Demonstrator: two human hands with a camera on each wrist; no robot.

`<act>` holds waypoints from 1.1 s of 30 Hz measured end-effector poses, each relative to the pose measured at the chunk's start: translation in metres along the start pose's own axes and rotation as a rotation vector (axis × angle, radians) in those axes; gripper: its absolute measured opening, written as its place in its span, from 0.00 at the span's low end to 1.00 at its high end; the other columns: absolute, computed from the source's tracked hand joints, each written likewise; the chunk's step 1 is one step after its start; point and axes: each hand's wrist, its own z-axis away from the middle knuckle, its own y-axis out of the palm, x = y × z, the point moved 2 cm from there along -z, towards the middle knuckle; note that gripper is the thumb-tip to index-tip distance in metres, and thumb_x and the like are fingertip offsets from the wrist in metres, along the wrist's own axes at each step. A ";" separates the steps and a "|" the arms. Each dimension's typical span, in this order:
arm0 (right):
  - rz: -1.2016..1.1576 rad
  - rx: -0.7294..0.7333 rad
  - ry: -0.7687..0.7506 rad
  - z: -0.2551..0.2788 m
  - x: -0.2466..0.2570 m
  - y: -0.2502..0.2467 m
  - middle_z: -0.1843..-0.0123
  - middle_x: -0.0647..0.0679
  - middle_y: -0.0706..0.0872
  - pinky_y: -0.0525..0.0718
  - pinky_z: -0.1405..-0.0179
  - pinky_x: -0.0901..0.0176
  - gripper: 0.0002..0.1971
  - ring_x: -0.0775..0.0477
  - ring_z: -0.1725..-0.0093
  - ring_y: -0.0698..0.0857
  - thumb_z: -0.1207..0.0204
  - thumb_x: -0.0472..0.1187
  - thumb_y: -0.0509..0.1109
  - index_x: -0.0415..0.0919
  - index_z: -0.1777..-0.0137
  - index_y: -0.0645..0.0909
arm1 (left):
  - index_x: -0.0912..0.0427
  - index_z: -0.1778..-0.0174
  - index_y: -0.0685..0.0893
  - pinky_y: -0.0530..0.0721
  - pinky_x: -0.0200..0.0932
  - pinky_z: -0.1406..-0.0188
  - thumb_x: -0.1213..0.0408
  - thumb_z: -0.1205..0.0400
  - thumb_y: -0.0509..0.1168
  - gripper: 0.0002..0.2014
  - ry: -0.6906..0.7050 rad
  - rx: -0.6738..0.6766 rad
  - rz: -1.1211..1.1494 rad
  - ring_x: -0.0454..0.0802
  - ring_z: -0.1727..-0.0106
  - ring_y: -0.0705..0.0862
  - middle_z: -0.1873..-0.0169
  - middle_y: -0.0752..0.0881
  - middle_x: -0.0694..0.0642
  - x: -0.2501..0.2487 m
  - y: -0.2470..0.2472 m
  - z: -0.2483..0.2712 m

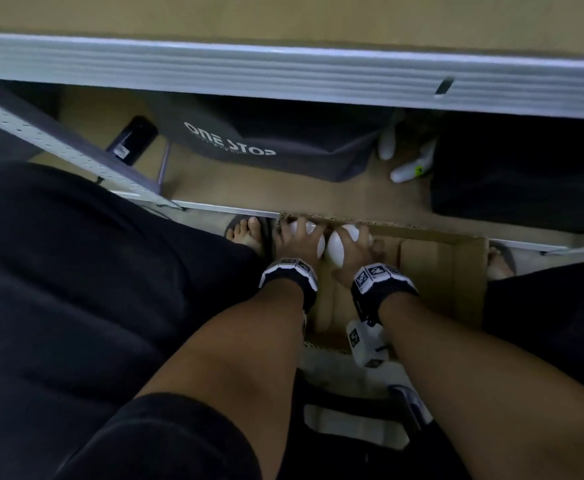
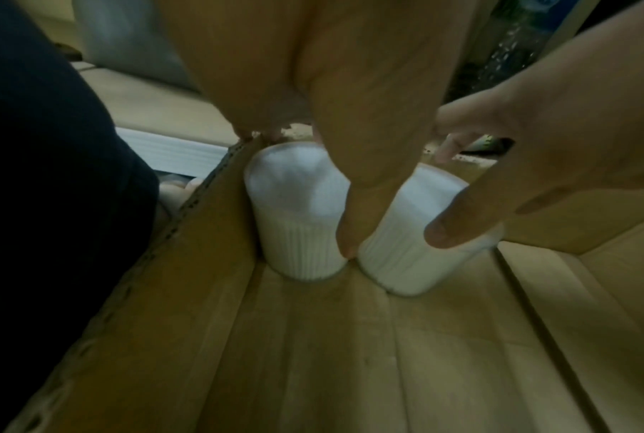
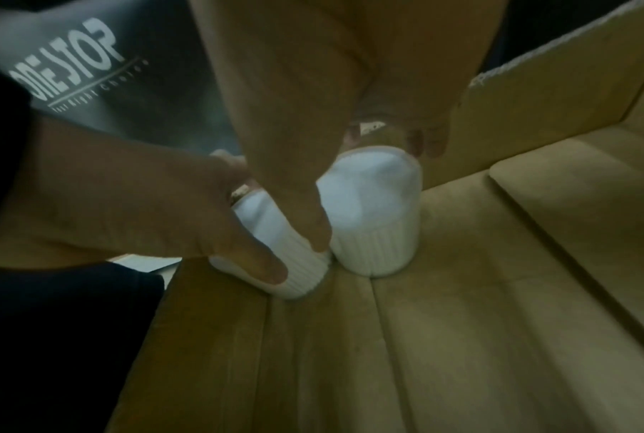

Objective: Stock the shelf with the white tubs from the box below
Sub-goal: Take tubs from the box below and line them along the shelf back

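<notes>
Two white ribbed tubs stand side by side in the far left corner of an open cardboard box [image 1: 439, 271] on the floor. My left hand [image 1: 299, 239] grips the left tub [image 1: 321, 244] from above, thumb and fingers curled round its top. My right hand [image 1: 354, 251] grips the right tub [image 1: 337, 249] the same way. In the left wrist view the left tub [image 2: 301, 252] and right tub [image 2: 398, 263] both rest on the box floor. The right wrist view shows the right tub [image 3: 375, 249] touching the left tub [image 3: 294, 278]. The shelf's pale metal edge [image 1: 283, 74] runs across above.
Under the shelf lie a grey "ONE STOP" bag [image 1: 249, 143], a dark bottle [image 1: 134, 140], white bottles [image 1: 408, 168] and a dark bin [image 1: 519, 181]. My sandalled foot [image 1: 249, 233] stands just left of the box. The rest of the box floor [image 2: 387, 366] is bare.
</notes>
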 end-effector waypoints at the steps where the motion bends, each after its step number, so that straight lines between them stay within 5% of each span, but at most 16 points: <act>1: 0.002 -0.020 0.009 -0.003 0.001 0.002 0.19 0.47 0.52 0.71 0.28 0.40 0.44 0.29 0.27 0.63 0.34 0.49 0.76 0.61 0.21 0.56 | 0.40 0.35 0.81 0.78 0.65 0.38 0.37 0.45 0.75 0.39 0.036 0.019 -0.043 0.70 0.38 0.81 0.36 0.80 0.59 -0.001 0.000 0.001; 6: -0.039 -0.059 0.034 -0.012 0.001 0.006 0.21 0.46 0.54 0.76 0.32 0.46 0.42 0.31 0.29 0.67 0.37 0.42 0.78 0.60 0.24 0.62 | 0.41 0.44 0.85 0.84 0.55 0.51 0.49 0.35 0.64 0.21 0.019 -0.060 0.026 0.62 0.59 0.86 0.48 0.86 0.57 0.005 0.008 -0.007; 9: -0.067 -0.040 0.038 -0.014 0.003 0.004 0.21 0.46 0.53 0.76 0.32 0.44 0.42 0.32 0.28 0.66 0.38 0.39 0.80 0.58 0.26 0.64 | 0.45 0.31 0.74 0.71 0.61 0.35 0.52 0.28 0.66 0.27 0.027 -0.046 -0.012 0.65 0.40 0.78 0.32 0.73 0.60 0.007 0.007 -0.008; 11: -0.069 -0.037 0.028 -0.012 0.004 0.002 0.23 0.45 0.54 0.78 0.34 0.44 0.40 0.31 0.30 0.68 0.40 0.40 0.81 0.57 0.29 0.66 | 0.45 0.30 0.69 0.66 0.61 0.32 0.51 0.31 0.70 0.33 0.008 -0.001 0.016 0.65 0.35 0.73 0.29 0.67 0.60 0.010 0.006 -0.006; 21: -0.024 -0.048 0.030 0.031 -0.009 -0.028 0.27 0.45 0.59 0.76 0.35 0.42 0.35 0.31 0.31 0.65 0.37 0.44 0.75 0.60 0.31 0.65 | 0.41 0.29 0.62 0.71 0.63 0.34 0.53 0.34 0.70 0.37 -0.006 0.080 0.267 0.66 0.28 0.65 0.31 0.61 0.57 0.001 -0.027 0.023; 33: -0.034 -0.246 -0.022 0.123 -0.014 -0.118 0.25 0.46 0.60 0.74 0.35 0.40 0.40 0.30 0.28 0.62 0.43 0.46 0.80 0.61 0.31 0.66 | 0.48 0.28 0.66 0.80 0.61 0.39 0.54 0.43 0.81 0.47 0.131 -0.088 0.269 0.65 0.30 0.65 0.31 0.64 0.56 -0.024 -0.138 0.081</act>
